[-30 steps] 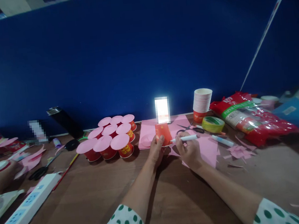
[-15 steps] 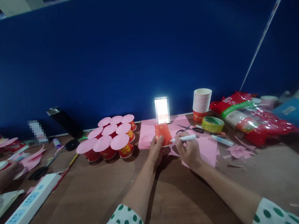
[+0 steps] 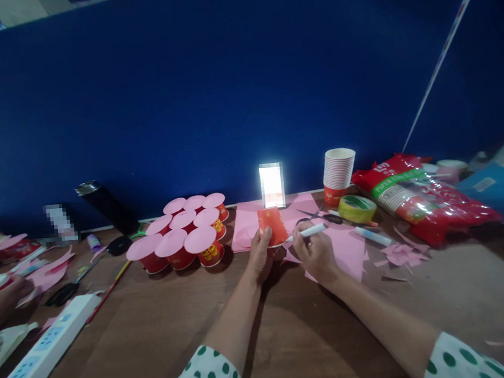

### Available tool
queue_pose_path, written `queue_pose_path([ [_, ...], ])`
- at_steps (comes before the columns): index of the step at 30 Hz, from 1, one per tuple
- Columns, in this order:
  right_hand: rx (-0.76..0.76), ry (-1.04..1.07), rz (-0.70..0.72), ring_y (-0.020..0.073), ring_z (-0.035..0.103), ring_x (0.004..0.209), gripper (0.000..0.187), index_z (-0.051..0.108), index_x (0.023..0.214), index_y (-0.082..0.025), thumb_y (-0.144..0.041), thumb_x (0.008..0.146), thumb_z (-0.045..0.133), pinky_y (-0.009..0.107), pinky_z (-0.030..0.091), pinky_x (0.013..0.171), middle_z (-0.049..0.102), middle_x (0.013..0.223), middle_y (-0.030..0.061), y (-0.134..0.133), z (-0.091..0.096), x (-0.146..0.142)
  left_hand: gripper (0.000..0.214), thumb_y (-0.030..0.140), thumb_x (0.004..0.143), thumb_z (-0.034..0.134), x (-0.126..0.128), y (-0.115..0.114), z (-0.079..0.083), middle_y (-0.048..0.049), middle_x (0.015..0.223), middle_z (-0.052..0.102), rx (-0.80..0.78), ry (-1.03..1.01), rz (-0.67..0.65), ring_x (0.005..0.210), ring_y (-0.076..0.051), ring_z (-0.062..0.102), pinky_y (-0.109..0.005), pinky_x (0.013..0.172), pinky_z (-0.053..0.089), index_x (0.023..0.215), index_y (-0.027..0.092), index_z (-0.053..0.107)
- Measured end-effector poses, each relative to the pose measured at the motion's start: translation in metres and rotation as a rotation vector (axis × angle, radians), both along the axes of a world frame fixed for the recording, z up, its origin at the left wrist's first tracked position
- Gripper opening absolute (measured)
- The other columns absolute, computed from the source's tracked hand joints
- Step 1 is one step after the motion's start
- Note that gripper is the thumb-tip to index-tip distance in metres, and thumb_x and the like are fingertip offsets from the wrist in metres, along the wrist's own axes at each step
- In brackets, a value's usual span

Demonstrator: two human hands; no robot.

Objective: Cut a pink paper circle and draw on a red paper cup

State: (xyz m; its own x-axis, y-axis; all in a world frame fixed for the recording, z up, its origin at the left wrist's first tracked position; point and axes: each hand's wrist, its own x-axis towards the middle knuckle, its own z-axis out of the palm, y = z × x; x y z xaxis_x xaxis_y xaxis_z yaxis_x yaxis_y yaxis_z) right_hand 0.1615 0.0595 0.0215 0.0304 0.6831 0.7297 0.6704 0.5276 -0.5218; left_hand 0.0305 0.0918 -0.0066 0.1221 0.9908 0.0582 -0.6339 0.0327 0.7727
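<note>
My left hand [image 3: 261, 254] is closed around a red paper cup [image 3: 273, 225], its narrow end up and its wide rim down. A white pen [image 3: 312, 229] is gripped in my right hand [image 3: 316, 255]; its tip points left at the cup's rim, and I cannot tell whether it touches. Beneath both hands lie pink paper sheets [image 3: 349, 248], with dark-handled scissors [image 3: 331, 218] on them. Left of my hands stand several red cups, each topped with a pink paper disc [image 3: 200, 239].
Behind the cup glows a bright blurred screen [image 3: 272, 187]. To the right are stacked paper cups [image 3: 337, 172], yellow tape [image 3: 357, 209], another pen [image 3: 373, 236], pink scraps [image 3: 401, 254] and a red bag [image 3: 424, 197]. At left are a power strip [image 3: 49, 348], black bottle [image 3: 107, 207] and another person's hand [image 3: 6, 301].
The whole view has shifted slightly left. My hands keep hold of the cup and pen, the pen's back end slightly nearer. At far left, the other person's hand shows a white-topped item more clearly.
</note>
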Motion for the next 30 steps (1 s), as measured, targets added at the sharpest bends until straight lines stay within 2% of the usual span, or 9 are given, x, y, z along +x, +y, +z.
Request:
queue_pose_path([
  [12,0.000,-0.005,0.008,0.0144,0.051,0.053,0.027,0.052,0.071,-0.020,-0.028,0.094,0.039,0.025,0.037,0.054,0.059,0.063,0.0017,-0.0004,-0.0029,-0.0008,0.036,0.044,0.073,0.071,-0.0021,-0.0020,0.0016,-0.0041,0.085,0.070,-0.069,0.002,0.004,0.075,-0.016,0.065,-0.026,0.072,0.050,0.094,0.016,0.063],
  [21,0.021,0.016,-0.024,0.0144,0.053,0.052,0.026,0.054,0.073,-0.020,-0.028,0.094,0.040,0.025,0.037,0.053,0.061,0.064,0.0025,-0.0013,-0.0006,-0.0001,0.034,0.043,0.076,0.069,-0.0009,-0.0034,0.0041,-0.0055,0.087,0.069,-0.020,0.003,-0.029,0.078,-0.016,0.065,-0.028,0.077,0.050,0.094,0.015,0.062],
  [27,0.040,0.052,-0.022,0.0147,0.055,0.053,0.023,0.054,0.074,-0.020,-0.027,0.092,0.042,0.025,0.040,0.053,0.064,0.066,0.0033,0.0005,-0.0011,0.0012,0.037,0.046,0.077,0.066,-0.0018,-0.0032,0.0017,-0.0051,0.080,0.066,-0.043,0.012,-0.124,0.067,-0.015,0.063,-0.027,0.065,0.050,0.095,0.014,0.060],
  [30,0.036,0.059,-0.017,0.0148,0.056,0.053,0.023,0.054,0.075,-0.020,-0.027,0.092,0.042,0.025,0.040,0.054,0.064,0.066,0.0033,0.0008,-0.0008,0.0015,0.040,0.047,0.074,0.068,-0.0015,-0.0024,0.0016,-0.0062,0.086,0.067,-0.049,0.008,-0.098,0.075,-0.016,0.064,-0.028,0.073,0.051,0.097,0.015,0.060],
])
